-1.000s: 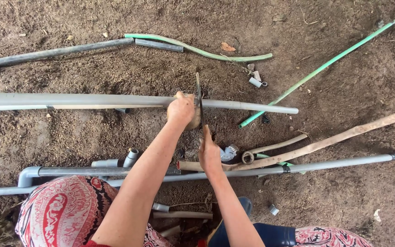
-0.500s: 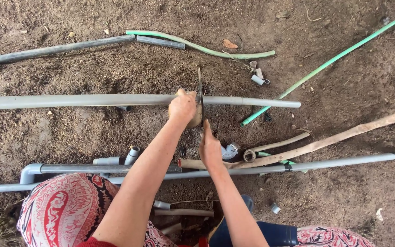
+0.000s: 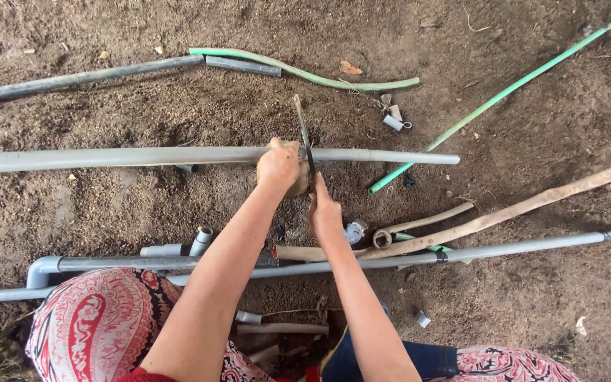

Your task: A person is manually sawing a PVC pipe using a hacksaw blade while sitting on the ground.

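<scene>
Left hand (image 3: pixel 279 164) clamped down on the long grey pipe (image 3: pixel 143 156), fingers wrapped over it just beside the cut; right hand (image 3: pixel 325 212) closed round the handle of a thin saw blade (image 3: pixel 303 138), set across the pipe and pointing away from the body. Pipe lying flat on the bare dirt floor (image 3: pixel 532 141), running from the left edge to a free end on the right, with no block or stand visible beneath it. Likely trouble from here: blade binding as the unsupported right stub sags and pinches the slot; pipe rolling on loose soil and sending the cut crooked; blade skipping sideways toward the left thumb, so close to the teeth. Scattered nearby: green hose (image 3: pixel 305 71), darker pipe length (image 3: pixel 93 76), green rod (image 3: pixel 503 92), wooden stick (image 3: pixel 503 212), small grey fittings (image 3: pixel 393 122), and a second grey pipe run (image 3: pixel 461 253) close to the knees, draped in red patterned cloth (image 3: pixel 100 325). Compared with half a second ago, almost nothing shifted: same grip on both sides, pipe in the same place, blade tip perhaps nudged slightly in its stroke, too little to call with confidence
</scene>
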